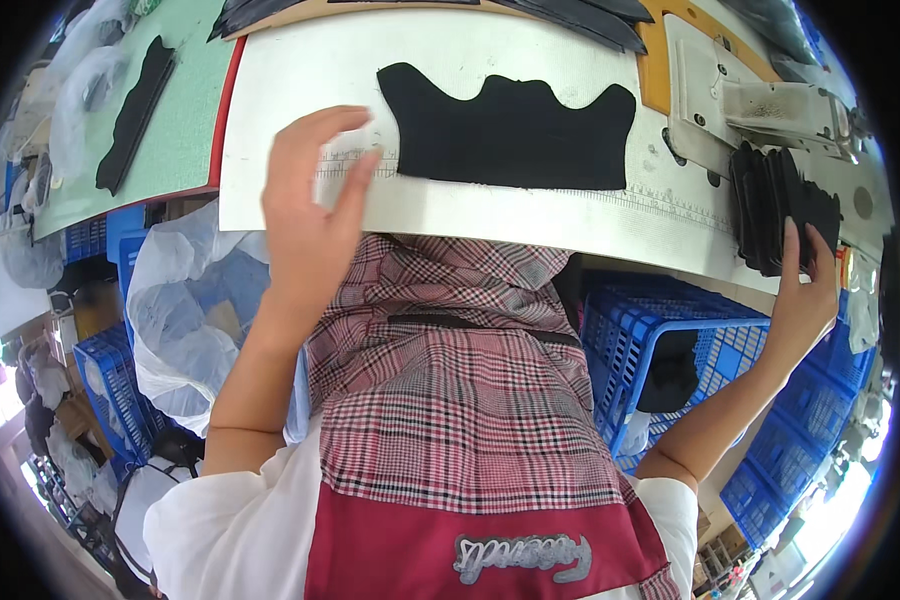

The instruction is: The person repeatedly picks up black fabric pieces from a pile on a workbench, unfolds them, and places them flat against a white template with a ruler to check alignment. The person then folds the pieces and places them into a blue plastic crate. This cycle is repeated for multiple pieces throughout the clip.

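A black cut fabric piece (pixel 515 135) with a wavy far edge and a straight near edge lies flat on the white worktable (pixel 450 213). My left hand (pixel 315 190) hovers just left of it, thumb and fingers apart, holding nothing. At the table's right end stands a stack of similar black pieces (pixel 765 205), bunched close together. My right hand (pixel 808 285) is at the stack's near side, a black piece pinched between its fingers; whether that piece has come free of the stack I cannot tell.
A sewing machine (pixel 770 105) sits at the right back. More black pieces (pixel 580 18) lie along the far edge. Left is a green surface (pixel 190 110) with a narrow black strip (pixel 135 115). Blue crates (pixel 610 330) and a plastic-lined bin (pixel 180 310) stand below the table.
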The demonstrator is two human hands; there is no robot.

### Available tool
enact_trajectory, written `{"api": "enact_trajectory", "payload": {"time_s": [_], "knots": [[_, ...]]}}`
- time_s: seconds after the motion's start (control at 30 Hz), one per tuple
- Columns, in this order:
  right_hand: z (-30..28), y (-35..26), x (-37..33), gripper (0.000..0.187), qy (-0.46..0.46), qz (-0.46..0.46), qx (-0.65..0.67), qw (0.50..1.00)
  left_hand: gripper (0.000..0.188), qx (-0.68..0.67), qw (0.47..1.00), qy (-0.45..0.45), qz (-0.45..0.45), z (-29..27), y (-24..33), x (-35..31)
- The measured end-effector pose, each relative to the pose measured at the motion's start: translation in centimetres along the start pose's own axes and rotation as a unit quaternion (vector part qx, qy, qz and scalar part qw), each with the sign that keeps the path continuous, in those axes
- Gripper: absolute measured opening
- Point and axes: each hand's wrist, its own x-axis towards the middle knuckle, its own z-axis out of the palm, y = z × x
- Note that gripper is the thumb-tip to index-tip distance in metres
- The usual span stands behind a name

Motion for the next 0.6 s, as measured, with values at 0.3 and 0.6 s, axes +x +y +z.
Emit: {"api": "enact_trajectory", "payload": {"time_s": [0.3, 0.6], "knots": [[0.6, 1.3, 1.1, 0.025, 0.033, -0.069, 0.023, 0.997, 0.092, 0.106, 0.945, -0.238, 0.200, 5.5, 3.0, 0.9], [-2.3, -8.8, -5.5, 0.024, 0.151, -0.205, 0.121, 0.959, 0.043, -0.075, 0.988, -0.118, 0.073, -4.3, 1.2, 1.4]]}}
